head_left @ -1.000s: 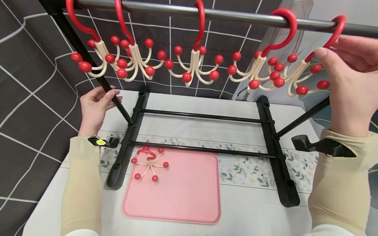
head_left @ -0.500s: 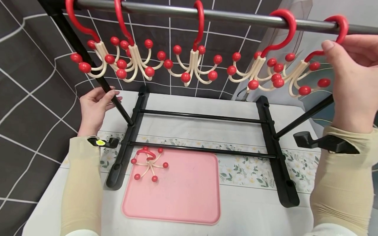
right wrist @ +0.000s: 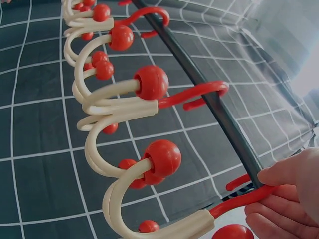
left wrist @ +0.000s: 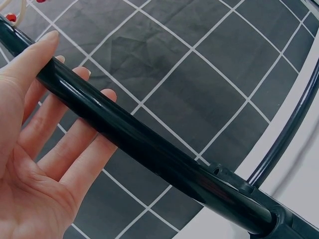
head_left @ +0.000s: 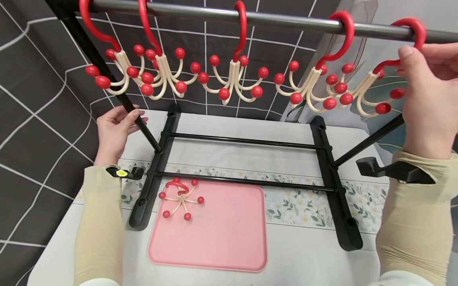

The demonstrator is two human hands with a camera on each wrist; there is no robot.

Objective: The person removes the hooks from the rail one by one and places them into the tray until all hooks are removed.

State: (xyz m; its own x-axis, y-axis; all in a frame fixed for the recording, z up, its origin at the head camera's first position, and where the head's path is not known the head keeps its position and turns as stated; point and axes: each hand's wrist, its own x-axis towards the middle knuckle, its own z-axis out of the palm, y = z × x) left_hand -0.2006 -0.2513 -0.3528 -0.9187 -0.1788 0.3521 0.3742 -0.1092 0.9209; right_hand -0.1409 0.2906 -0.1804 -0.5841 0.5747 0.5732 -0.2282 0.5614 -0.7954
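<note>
One hanger below, head view only.

By the right hand, the red hook looks smooth, glossy plastic, the rail metallic; at the left hand, the post is glossy; below both hands, the tray looks matt plastic; behind them, the backdrop looks creased cloth

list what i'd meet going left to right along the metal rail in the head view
The rack's black top corner, leftmost red hanger hook, second red hanger hook, middle red hanger hook, fourth red hanger hook, rightmost red hanger hook, right hand.
</note>
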